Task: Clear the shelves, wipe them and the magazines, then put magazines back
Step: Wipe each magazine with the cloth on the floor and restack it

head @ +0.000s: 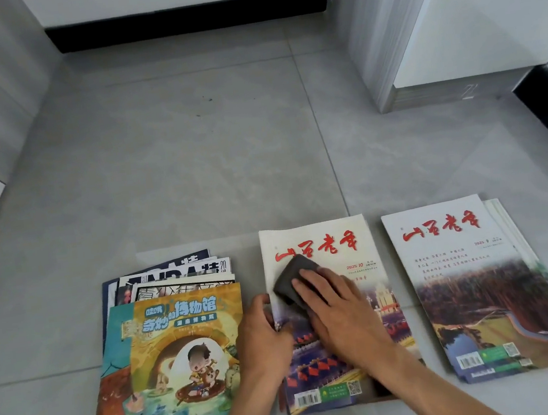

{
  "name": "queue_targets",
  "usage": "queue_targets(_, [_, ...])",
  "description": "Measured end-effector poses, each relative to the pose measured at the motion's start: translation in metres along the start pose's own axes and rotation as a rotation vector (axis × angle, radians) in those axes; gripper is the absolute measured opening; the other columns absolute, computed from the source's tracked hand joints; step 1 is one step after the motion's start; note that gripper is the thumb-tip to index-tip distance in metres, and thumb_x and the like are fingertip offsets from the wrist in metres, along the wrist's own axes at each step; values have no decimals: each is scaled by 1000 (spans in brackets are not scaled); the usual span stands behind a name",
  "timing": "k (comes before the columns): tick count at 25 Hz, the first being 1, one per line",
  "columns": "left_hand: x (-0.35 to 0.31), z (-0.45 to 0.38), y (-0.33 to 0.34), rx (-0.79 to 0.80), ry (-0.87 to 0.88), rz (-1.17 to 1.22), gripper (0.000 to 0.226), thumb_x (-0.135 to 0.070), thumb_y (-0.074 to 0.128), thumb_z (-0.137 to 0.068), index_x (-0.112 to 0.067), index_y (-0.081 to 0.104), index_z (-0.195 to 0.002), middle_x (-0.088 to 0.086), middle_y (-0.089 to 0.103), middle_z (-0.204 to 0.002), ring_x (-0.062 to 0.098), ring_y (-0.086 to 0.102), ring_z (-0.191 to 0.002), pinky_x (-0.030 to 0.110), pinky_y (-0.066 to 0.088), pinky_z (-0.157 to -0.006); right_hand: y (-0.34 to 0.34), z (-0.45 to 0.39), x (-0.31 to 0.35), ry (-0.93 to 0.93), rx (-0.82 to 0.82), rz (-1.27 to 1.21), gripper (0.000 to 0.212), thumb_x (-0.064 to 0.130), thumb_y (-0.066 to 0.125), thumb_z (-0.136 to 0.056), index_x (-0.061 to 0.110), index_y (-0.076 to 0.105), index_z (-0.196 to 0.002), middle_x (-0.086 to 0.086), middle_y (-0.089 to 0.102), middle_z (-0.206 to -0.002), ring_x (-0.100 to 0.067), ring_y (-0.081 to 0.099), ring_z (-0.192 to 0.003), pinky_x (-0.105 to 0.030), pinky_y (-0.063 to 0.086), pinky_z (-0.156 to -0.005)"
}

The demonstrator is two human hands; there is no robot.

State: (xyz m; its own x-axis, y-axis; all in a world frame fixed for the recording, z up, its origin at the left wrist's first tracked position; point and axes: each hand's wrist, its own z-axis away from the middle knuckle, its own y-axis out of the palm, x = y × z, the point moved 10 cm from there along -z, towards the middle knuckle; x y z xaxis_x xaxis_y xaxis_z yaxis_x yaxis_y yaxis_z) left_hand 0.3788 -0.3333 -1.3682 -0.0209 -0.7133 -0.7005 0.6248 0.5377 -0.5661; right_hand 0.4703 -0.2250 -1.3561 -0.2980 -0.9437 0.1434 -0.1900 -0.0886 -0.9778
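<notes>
On the grey tiled floor, a fanned pile of colourful magazines lies left of the middle white red-titled magazine. The left hand pinches that magazine's left edge while the right hand presses flat fingers on a dark, perhaps cloth, wiping pad upon its cover. Right of it lies a matching magazine stack, below a white cabinet corner.

1. The middle magazine shows red title 山西老年 and "2025 10".
2. The right magazine shows 山西老年 and "2025 9".
3. The cartoon magazine reads 奇妙的博物馆.

The right hand lay flat, fingers straight and pointing away, the fingertips pressing down. The left hand rested just beside it, thumb and fingers pinching, forearms converging.
</notes>
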Motion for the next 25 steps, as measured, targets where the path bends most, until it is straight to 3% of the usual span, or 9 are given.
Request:
queue_targets(3, [-2,3,8,98,-22,26,45,-16,74,-85,-32,50,-119,-14,64,-94,3,63,-83,21,52,-74,-8,-3,-55,169,-30,64,66,14,59,-92,24,35,-153,-6,39,-156,-33,34,-144,-55,41,-110])
queue_targets(6, [-7,4,11,127,19,61,56,-10,73,-85,-37,51,-129,-14,68,-102,3,64,-88,15,51,-76,-15,-7,-80,534,-93,-13,54,37,38,-101,24,34,-154,-8,34,-159,-39,27,-147,-60,34,-114])
queue_targets(9, [-7,4,8,125,57,107,59,-5,75,-81,-44,57,-122,-18,71,-83,-5,64,-73,10,48,-66,9,-21,6,86,-6,19,55,41,37,-100,27,36,-153,-4,36,-158,-36,30,-147,-53,37,-114])
queue_targets(11, [-5,3,7,133,55,117,58,-7,75,-81,-47,56,-118,-19,70,-79,-4,63,-69,10,48,-63,10,-25,-4,-62,17,30,52,38,37,-99,29,38,-151,-1,39,-157,-33,33,-146,-52,38,-114])
queue_targets(15, [-6,5,10,168,40,124,66,-8,73,-85,-51,44,-125,-23,66,-99,-7,61,-86,7,47,-73,-10,-30,-106,658,-72,-81,52,29,47,-99,24,40,-151,-8,37,-158,-38,30,-146,-58,38,-111])
queue_targets(16, [-6,5,11,172,34,129,65,-8,73,-85,-48,46,-128,-23,67,-98,-6,62,-87,9,48,-74,-8,-39,-91,638,-72,-85,55,29,50,-98,24,39,-152,-8,36,-158,-38,29,-146,-58,37,-112])
queue_targets(20, [-3,2,10,173,20,144,53,-8,75,-83,-39,58,-121,-14,71,-85,-2,64,-73,14,50,-66,12,-62,-6,-21,41,-61,54,34,39,-96,31,38,-150,1,38,-157,-30,32,-146,-50,33,-116])
queue_targets(23, [-6,5,9,166,18,125,60,-8,73,-85,-54,47,-113,-15,70,-87,-5,63,-72,9,47,-62,0,-67,-79,432,-27,-101,52,32,42,-97,26,44,-148,-3,41,-155,-33,34,-144,-57,39,-111])
queue_targets(25, [-8,5,8,155,26,118,54,-7,74,-84,-48,51,-111,-14,67,-77,-7,60,-62,8,43,-55,1,-75,-62,472,-39,-154,52,29,48,-95,25,45,-147,-4,42,-155,-35,34,-144,-58,40,-109])
